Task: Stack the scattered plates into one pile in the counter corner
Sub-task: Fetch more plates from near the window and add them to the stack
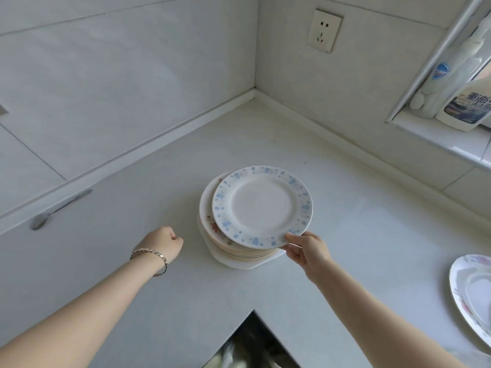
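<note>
A white plate with a blue flowered rim [261, 207] lies on top of a pile of several plates [239, 252] in the middle of the white counter [372, 235]. My right hand [305, 251] pinches this top plate at its near right rim, thumb on top. The top plate sits shifted to the right of the pile below. My left hand [164, 244] hovers to the left of the pile with its fingers curled in a loose fist, holding nothing, a bracelet on its wrist. Another flowered plate [473, 293] lies at the right edge of the view.
The counter corner [255, 94] where two tiled walls meet is behind the pile. A wall socket [323, 30] sits above it. Cleaning bottles [467, 102] stand on a ledge at the upper right. A cabinet handle [61, 208] shows at the left. The counter's inner edge [253, 312] is near me.
</note>
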Demonstrator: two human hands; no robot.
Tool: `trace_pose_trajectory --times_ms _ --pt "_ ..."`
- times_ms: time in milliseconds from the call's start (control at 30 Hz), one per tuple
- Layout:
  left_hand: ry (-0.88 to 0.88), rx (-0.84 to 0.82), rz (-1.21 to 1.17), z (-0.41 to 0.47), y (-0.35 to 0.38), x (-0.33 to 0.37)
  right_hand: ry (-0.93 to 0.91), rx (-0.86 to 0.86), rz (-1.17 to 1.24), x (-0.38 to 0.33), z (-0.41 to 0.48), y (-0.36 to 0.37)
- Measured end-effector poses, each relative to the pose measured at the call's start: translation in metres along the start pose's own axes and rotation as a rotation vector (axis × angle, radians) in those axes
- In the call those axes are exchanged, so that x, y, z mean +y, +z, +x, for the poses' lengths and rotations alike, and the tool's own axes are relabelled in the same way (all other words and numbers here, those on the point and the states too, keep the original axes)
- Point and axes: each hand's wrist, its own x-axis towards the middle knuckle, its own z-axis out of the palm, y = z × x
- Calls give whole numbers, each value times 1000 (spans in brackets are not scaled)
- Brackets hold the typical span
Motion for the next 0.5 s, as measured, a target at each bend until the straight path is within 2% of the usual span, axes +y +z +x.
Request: trace_pose_trajectory --times_ms 167,300,400,500 --pt "14 -19 -21 2 0 -1 -69 65 -148 4 1 12" --pt "55 -33 -10 3 0 5 -85 164 -408 9 2 19" --pt "92 -46 7 2 0 13 -64 166 -664 2 7 24" --pt "158 -55 41 1 -1 27 -18 152 -785 -1 12 25"
